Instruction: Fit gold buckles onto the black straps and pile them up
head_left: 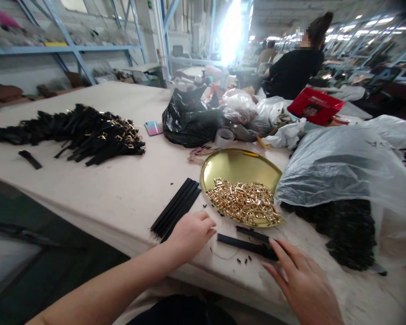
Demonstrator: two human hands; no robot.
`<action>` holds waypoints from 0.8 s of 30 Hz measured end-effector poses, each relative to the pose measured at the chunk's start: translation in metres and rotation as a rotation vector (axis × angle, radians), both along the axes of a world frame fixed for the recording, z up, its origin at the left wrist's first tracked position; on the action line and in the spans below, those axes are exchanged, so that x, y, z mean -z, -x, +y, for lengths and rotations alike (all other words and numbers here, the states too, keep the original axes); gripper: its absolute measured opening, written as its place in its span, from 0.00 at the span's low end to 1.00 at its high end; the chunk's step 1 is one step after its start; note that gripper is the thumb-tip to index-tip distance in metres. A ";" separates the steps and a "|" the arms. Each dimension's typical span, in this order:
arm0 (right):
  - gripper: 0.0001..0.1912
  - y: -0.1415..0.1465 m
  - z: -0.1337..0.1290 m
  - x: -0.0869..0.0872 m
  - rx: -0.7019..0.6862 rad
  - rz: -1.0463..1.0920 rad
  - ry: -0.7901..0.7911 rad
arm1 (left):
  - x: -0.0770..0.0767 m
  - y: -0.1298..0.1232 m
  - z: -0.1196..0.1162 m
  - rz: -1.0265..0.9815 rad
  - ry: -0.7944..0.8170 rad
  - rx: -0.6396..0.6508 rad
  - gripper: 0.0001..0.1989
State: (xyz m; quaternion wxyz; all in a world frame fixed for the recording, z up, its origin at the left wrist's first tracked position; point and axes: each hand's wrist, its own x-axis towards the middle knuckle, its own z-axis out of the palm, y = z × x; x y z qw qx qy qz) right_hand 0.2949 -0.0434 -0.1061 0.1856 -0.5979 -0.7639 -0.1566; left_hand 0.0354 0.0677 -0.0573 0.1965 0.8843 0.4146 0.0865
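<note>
My left hand [192,232] is closed, its fingers curled together over the table beside a stack of flat black straps [176,205]. What those fingers hold, if anything, is hidden. At the right, my right hand [302,271] grips the end of a black strap [240,243] between thumb and fingers. A second, shorter-looking black strip [252,233] lies just behind it, its right end near the same fingertips. Beyond both hands a round gold tray [219,164] carries a heap of small gold buckles [245,201].
Black straps with gold buckles [101,133] are piled at the left, near a phone [153,128]. A black plastic bag [189,117] stands behind the tray. Clear plastic [338,162] covers black material at the right. A person in black [292,67] is farther back.
</note>
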 end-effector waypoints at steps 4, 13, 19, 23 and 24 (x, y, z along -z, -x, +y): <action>0.24 0.006 -0.003 0.013 0.044 0.101 -0.106 | 0.000 0.024 0.027 0.187 -0.105 -0.294 0.12; 0.22 0.016 -0.002 0.030 0.146 0.265 -0.180 | 0.008 0.045 0.041 0.231 -0.090 -0.411 0.11; 0.21 0.020 -0.002 0.027 0.170 0.250 -0.193 | 0.010 0.037 0.025 0.155 -0.019 -0.369 0.10; 0.20 0.017 0.000 0.028 0.154 0.246 -0.202 | 0.011 0.033 0.026 0.037 0.076 -0.438 0.09; 0.19 0.017 -0.001 0.029 0.151 0.250 -0.212 | 0.009 0.035 0.027 -0.010 0.108 -0.454 0.08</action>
